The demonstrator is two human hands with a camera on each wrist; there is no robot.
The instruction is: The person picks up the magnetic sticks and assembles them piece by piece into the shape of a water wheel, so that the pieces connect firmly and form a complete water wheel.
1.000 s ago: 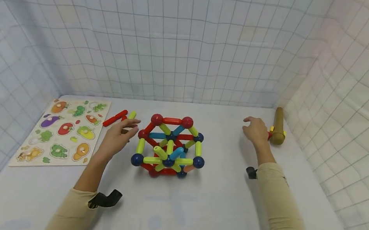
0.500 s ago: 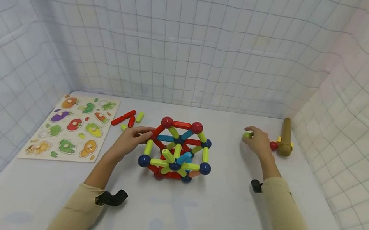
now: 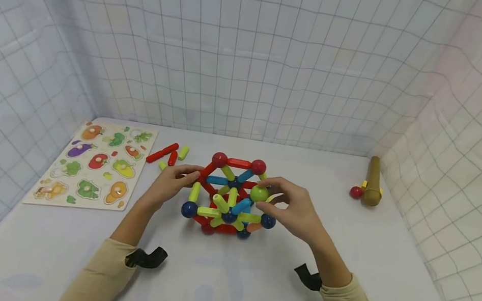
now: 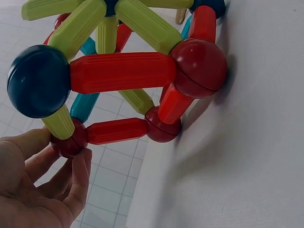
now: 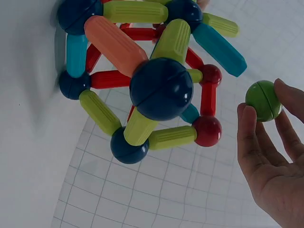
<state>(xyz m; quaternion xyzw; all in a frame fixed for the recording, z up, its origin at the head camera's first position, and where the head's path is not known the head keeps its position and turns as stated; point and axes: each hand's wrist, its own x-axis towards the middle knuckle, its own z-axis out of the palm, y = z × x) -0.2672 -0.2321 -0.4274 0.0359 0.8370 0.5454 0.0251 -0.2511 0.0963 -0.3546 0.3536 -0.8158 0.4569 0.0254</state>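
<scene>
A frame of magnetic rods and balls in red, green and blue stands on the table between the hands. My left hand holds the frame's left side, and in the left wrist view its thumb and fingers pinch a dark red ball there. A loose green ball is pinched in the fingertips of my right hand, over the frame's right side. The right wrist view shows this green ball apart from the frame, close to the free end of a blue rod.
Left of the frame lie red rods and a short green rod. Beyond them rests a vegetable peg puzzle board. A red ball and a brown stick-shaped object lie at the back right, near the grid-patterned wall.
My left hand has moved right onto the frame's red ball. My right hand has picked up the green ball at the back right and carried it left to the frame.
</scene>
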